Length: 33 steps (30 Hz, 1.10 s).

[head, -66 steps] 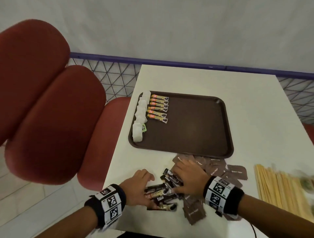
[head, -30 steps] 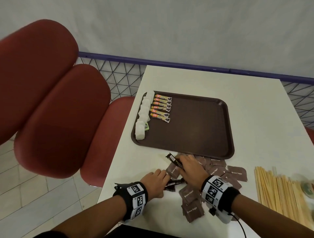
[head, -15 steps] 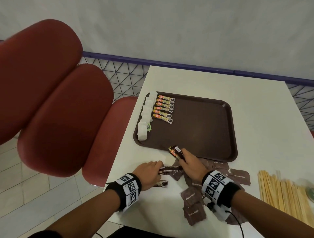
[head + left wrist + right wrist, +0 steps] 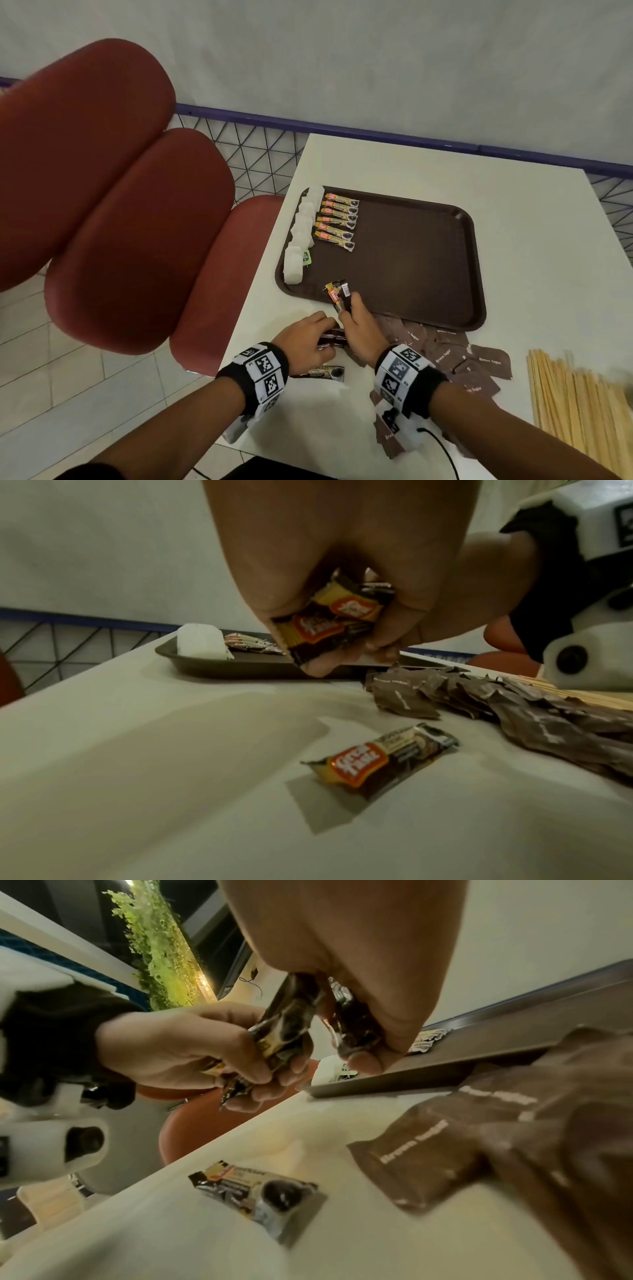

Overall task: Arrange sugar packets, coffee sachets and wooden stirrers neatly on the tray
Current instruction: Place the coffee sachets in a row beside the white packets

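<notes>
Now both hands gather coffee sachets: right hand point(image 4: 359, 329) fingers clasp several point(image 4: 339, 295), left hand point(image 4: 303, 337) fingers clutch more point(image 4: 329, 620); next, rowing them on the tray point(image 4: 476, 274).

Coffee sachets point(image 4: 338, 295) in right hand point(image 4: 359, 334)

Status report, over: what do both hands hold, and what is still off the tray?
Left hand grips coffee sachets; right hand grips more. One sachet, brown sugar packets, wooden stirrers still off tray. Nothing blocking.
</notes>
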{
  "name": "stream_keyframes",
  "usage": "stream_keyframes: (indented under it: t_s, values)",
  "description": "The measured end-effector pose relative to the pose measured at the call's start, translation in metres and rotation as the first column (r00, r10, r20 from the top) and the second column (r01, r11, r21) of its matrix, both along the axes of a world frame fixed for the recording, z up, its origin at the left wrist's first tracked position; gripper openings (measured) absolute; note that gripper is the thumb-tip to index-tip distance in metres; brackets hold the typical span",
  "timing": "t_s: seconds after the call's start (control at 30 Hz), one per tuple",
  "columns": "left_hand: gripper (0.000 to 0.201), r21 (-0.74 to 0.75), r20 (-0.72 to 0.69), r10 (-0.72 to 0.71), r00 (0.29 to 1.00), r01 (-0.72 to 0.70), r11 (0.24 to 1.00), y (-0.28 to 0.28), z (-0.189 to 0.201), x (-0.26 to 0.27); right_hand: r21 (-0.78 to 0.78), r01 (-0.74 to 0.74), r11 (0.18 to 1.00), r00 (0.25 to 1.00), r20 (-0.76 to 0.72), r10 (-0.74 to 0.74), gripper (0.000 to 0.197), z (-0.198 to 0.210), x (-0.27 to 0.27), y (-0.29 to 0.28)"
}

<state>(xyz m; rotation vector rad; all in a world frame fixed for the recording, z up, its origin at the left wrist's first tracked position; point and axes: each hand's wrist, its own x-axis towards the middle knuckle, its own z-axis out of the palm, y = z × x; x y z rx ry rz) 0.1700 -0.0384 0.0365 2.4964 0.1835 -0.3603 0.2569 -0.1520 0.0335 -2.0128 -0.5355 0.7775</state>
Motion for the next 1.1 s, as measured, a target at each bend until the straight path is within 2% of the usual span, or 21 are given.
stream_keyframes:
  t_s: [0.17, 0.33, 0.5, 0.7, 0.83, 0.9, 0.97, 1.03, 1.1]
  values:
    - [0.031, 0.147, -0.07, -0.113, 0.991, 0.122, 0.982, 0.001, 0.003, 0.004, 0.033, -0.015, 0.999, 1.0, 0.022, 0.014, 0.004, -0.008, -0.007, 0.008]
    - [0.038, 0.221, -0.185, -0.086, 0.979, 0.126, 0.967, 0.01, -0.003, -0.003, 0.067, 0.047, 0.997, 0.998, 0.033, -0.049, 0.005, -0.011, 0.0, 0.008]
    - [0.046, 0.217, -0.26, -0.069, 0.963, 0.128, 0.968, 0.021, -0.008, -0.01, 0.025, 0.071, 0.997, 0.997, -0.022, -0.071, 0.004, -0.013, 0.022, -0.007]
    - [0.058, 0.141, -0.302, -0.246, 0.921, 0.298, 0.944, 0.01, -0.014, -0.006, 0.037, 0.144, 0.989, 0.982, -0.125, -0.139, 0.018, -0.015, 0.04, -0.017]
    - [0.055, 0.135, -0.369, -0.329, 0.869, 0.401, 0.906, 0.003, -0.02, -0.006, 0.087, 0.206, 0.975, 0.962, -0.202, -0.185, 0.021, -0.014, 0.046, -0.018]
    - [0.048, 0.126, -0.357, -0.308, 0.882, 0.372, 0.92, 0.004, -0.02, -0.005, 0.115, 0.213, 0.97, 0.955, -0.234, -0.182, 0.023, -0.013, 0.048, -0.018]
    - [0.039, 0.091, -0.321, -0.237, 0.917, 0.279, 0.956, 0.008, -0.018, -0.003, 0.115, 0.196, 0.974, 0.959, -0.227, -0.166, 0.024, -0.013, 0.049, -0.018]
    - [0.028, 0.0, -0.258, -0.107, 0.96, 0.111, 0.994, 0.016, -0.016, 0.0, 0.123, 0.186, 0.975, 0.961, -0.23, -0.155, 0.02, -0.011, 0.049, -0.018]
    - [0.02, -0.106, -0.184, 0.045, 0.982, -0.065, 0.992, 0.027, -0.011, 0.003, 0.146, 0.179, 0.973, 0.956, -0.259, -0.137, 0.017, -0.009, 0.05, -0.016]
